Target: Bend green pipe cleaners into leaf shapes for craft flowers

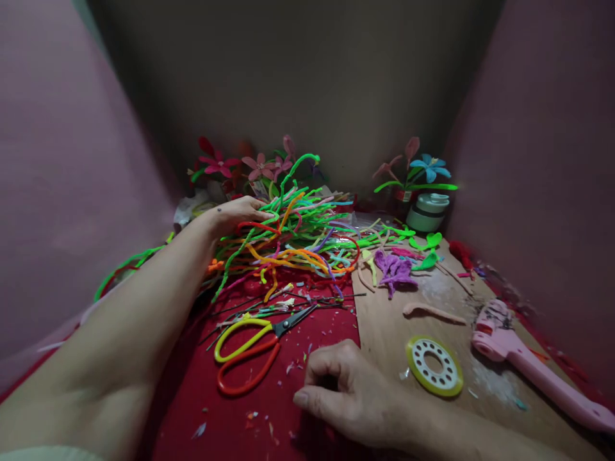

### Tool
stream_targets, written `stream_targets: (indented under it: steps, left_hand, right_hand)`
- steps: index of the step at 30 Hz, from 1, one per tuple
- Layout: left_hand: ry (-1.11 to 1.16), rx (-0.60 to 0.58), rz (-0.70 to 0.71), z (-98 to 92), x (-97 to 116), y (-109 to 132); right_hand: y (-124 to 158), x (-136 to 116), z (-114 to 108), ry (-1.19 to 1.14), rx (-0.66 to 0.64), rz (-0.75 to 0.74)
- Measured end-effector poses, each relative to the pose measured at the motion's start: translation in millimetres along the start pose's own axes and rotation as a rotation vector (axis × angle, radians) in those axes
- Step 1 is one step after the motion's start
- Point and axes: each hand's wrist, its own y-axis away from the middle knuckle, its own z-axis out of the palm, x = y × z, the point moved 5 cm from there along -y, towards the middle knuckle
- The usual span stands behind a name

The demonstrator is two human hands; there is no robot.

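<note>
Many fuzzy stems (307, 224) lie heaped on the table (182, 416); the left hand (241, 208) reaches into them, its hold hidden. The right hand (353, 394) is loosely curled near the scissors (282, 326).

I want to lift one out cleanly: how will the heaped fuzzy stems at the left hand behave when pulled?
The fuzzy stems will probably hold their shape, since one green stem arches up above the rest. Being thin, they're likely light. Many cross, so pulling one may drag others.
</note>
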Motion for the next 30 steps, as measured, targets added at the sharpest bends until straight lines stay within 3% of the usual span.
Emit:
stream_targets:
  steps: [15,26,28,30]
  left_hand:
    - [0.026,-0.059,0.009,1.5,-1.5,6.2]
    - [-0.302,0.079,0.107,-0.9,7.7,-0.5]
    - [-0.341,0.117,0.169,3.3,17.3,6.8]
    - [-0.382,0.237,0.3,8.6,33.2,26.0]
  right_hand:
    - [-0.3,-1.2,0.3,0.035,-0.008,-0.007]
    - [1.1,-3.1,1.6,0.036,-0.013,-0.002]
    - [1.8,-2.8,1.5,0.038,-0.016,0.003]
    - [2.3,-2.8,1.2,0.039,-0.016,0.0]
